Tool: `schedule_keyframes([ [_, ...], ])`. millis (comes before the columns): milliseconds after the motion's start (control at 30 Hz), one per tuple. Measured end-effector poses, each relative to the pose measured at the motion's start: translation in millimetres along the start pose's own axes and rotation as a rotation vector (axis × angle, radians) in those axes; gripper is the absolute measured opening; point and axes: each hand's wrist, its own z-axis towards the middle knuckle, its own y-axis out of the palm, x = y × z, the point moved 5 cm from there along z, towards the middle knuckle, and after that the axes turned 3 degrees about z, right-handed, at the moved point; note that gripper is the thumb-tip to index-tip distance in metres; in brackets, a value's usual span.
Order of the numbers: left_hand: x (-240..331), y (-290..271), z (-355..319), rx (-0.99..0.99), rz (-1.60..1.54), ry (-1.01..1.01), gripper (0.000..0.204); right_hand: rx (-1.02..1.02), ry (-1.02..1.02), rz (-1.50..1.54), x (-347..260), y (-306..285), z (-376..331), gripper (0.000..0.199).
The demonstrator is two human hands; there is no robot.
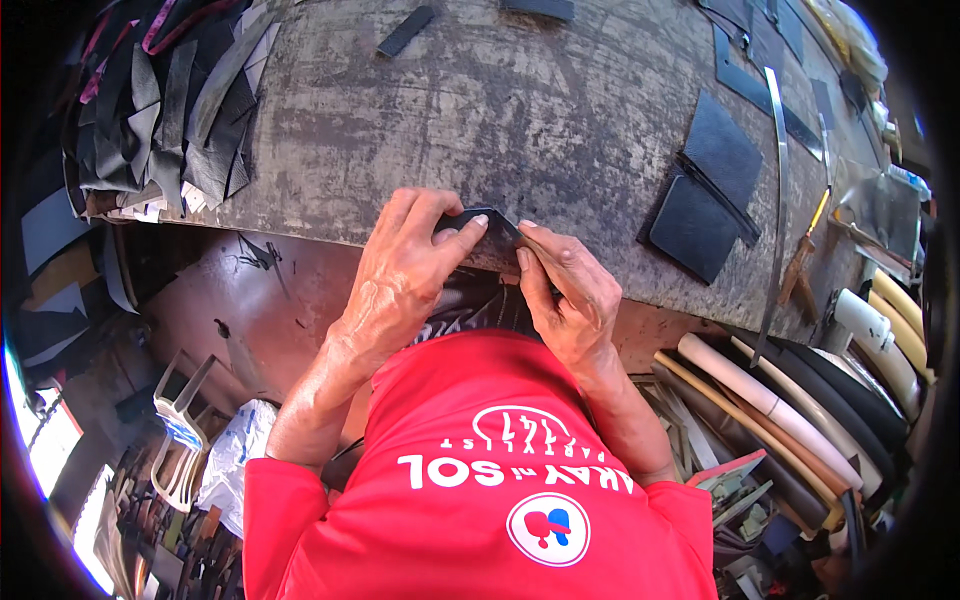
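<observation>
At the near edge of a worn, scuffed worktable (450,120), a small black piece of leather-like material (498,222) is between my hands. It bends to a peak in the middle. My left hand (398,255) pinches its left part between thumb and fingers. With thumb and fingers, my right hand (575,295) grips the right part. The fingers partly cover the piece, so its full outline is hidden. To the right on the table lie black flat panels (692,222), one overlapping another.
Black scraps and strips (165,115) heap at the table's left end. Small dark strips (405,31) lie at the far side. A long metal ruler (779,140) and a yellow-shafted tool (820,212) are at right. Rolled material (770,400) stands below right; a plastic chair (180,435) lower left.
</observation>
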Motion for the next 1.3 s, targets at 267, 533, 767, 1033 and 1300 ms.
schedule_keyframes([
  [267, -9, -7, 7, -0.088, -0.038, 0.18, 0.044, 0.015, -0.037, -0.04, 0, 4, 14, 0.023],
  [533, -56, -49, 54, 0.305, -0.087, -0.04, 0.029, 0.147, 0.085, 0.007, 8, -15, 2, 0.016],
  [767, -72, -35, 120, 0.345, 0.391, -0.086, 0.016, 0.08, 0.12, -0.143, 9, -43, -9, 0.025],
  [1033, -53, -4, 191, 0.301, 0.391, 0.258, 0.029, 0.054, 0.228, 0.071, 6, -50, -13, 0.025],
  [1300, -55, -22, 187, 0.401, 0.22, 0.297, 0.032, -0.043, 0.253, 0.147, 6, -15, 11, 0.021],
])
